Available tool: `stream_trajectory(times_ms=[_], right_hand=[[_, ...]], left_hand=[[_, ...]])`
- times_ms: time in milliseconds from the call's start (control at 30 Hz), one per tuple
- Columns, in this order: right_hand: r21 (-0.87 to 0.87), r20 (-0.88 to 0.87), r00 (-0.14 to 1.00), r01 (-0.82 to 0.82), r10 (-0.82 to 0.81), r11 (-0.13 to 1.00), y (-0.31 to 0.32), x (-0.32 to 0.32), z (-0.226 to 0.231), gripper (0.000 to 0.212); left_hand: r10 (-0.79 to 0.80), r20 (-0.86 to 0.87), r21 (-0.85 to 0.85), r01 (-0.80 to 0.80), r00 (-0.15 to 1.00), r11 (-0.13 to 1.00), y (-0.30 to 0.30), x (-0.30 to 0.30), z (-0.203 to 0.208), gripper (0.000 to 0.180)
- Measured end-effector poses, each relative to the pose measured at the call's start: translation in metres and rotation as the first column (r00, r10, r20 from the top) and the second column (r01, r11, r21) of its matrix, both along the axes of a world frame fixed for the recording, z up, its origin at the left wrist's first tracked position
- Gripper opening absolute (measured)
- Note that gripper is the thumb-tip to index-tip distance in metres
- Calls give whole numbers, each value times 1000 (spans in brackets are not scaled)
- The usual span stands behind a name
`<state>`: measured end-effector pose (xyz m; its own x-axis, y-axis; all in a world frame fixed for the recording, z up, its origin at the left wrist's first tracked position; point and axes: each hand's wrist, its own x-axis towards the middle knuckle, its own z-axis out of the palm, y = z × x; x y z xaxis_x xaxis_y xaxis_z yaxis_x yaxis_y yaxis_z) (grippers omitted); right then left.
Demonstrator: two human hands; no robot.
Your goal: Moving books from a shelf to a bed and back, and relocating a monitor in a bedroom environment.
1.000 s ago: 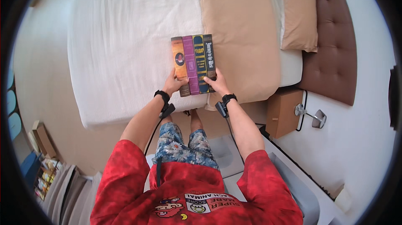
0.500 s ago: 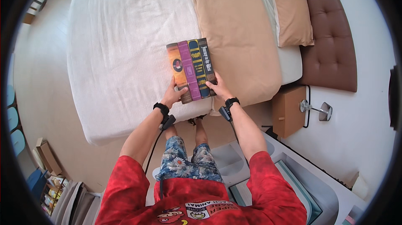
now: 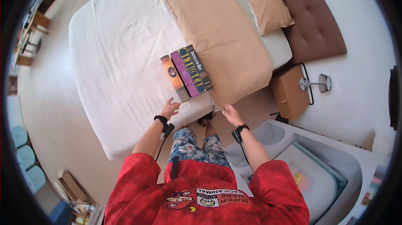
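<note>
Several thick books lie side by side, spines up, on the white bed sheet. The leftmost is an orange book [image 3: 172, 73], tilted slightly apart from a purple book [image 3: 183, 75]. Against the purple one rest a navy book with gold trim [image 3: 193, 70] and a black book [image 3: 200, 65]. My left hand [image 3: 170, 108] is just below the orange book's near end, fingers spread and holding nothing. Beside the bed's near edge, below the beige quilt's corner, my right hand [image 3: 231, 115] is empty too, its fingers loosely apart.
A beige quilt [image 3: 222, 32] covers the bed's right part, with a pillow [image 3: 261, 3] and brown headboard [image 3: 307, 20] beyond. To the right are a wooden nightstand [image 3: 289, 93] and a lamp [image 3: 320, 83]. A grey moulded unit [image 3: 331, 147] stands near my right arm.
Both hands have let go of the books and drawn back toward me. The orange book now leans away from the others. The whole view has turned somewhat.
</note>
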<state>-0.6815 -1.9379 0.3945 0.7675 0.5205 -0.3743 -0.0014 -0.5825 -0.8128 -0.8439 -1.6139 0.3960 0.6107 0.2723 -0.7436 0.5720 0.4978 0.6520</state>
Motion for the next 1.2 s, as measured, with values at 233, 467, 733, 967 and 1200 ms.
stream_trajectory(times_ms=[233, 467, 733, 967, 1200], right_hand=[[-416, 38, 992, 124, -119, 901, -242, -182, -80, 29], [-345, -479, 354, 765, -803, 543, -221, -379, -45, 22], [-369, -52, 609, 725, -792, 582, -201, -473, -4, 36], [251, 36, -182, 953, -983, -167, -160, -513, 119, 26], [474, 512, -385, 872, -768, -122, -159, -520, 449, 23]], left_hand=[[-169, -259, -7, 173, 951, 985, 9, -95, -41, 41], [-800, -327, 107, 861, 502, 497, 69, -115, -73, 18], [-539, -625, 626, 50, -565, -779, -11, -21, -45, 18], [-1000, -23, 240, 971, -19, -24, -272, 17, 61, 24], [-340, 643, 516, 716, -687, -470, -488, -83, 396, 39]])
